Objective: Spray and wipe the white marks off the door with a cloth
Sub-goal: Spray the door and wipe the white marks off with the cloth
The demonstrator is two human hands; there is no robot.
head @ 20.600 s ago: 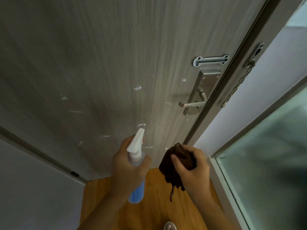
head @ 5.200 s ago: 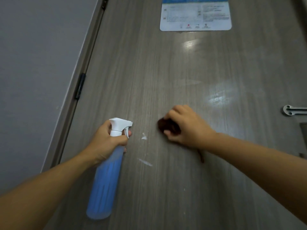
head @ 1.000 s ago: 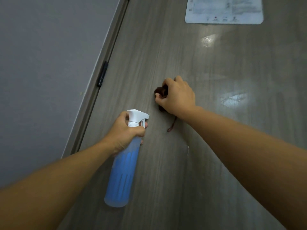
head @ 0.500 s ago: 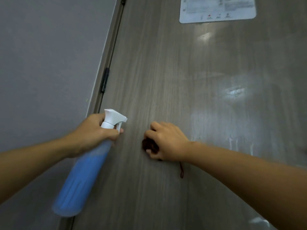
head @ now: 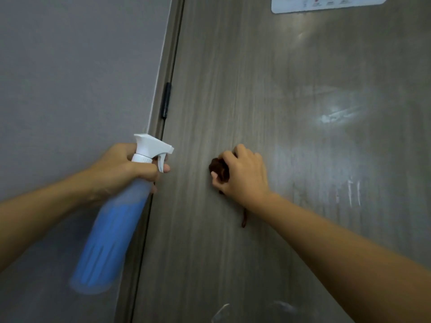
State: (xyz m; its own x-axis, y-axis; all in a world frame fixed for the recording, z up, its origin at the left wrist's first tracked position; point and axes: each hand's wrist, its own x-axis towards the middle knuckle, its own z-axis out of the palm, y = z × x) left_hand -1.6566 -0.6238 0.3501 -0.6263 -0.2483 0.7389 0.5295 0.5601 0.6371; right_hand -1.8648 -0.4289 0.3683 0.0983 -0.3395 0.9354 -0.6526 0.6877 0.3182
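Two hands at work on the door (head: 233, 89). Right hand (head: 242, 176), mid-frame, grips a bunched dark brown cloth (head: 218, 170) and presses it flat to the door; one frayed tail of cloth hangs below the wrist. Left hand (head: 121, 169) is curled around the neck of the spray bottle (head: 112, 229), index finger across the trigger, nozzle pointing right at the door's hinge edge.

Change: a second ago the cloth sat higher on the panel; it now sits lower and further left, near the hinge (head: 166, 100). The small white marks seen there five seconds back are not visible now. Judgement: that patch is done.

Remaining: thin white vertical streaks (head: 352, 192) at right of frame, and a curved white mark (head: 220, 311) at the bottom edge. More wiping needed.

Materials: door is grey wood-grain laminate, smooth, with hazy wet sheen at upper right. Bottle is translucent plastic, blue liquid, white trigger head. Cloth looks soft, crumpled. A white notice (head: 326, 3) is stuck at the top edge.
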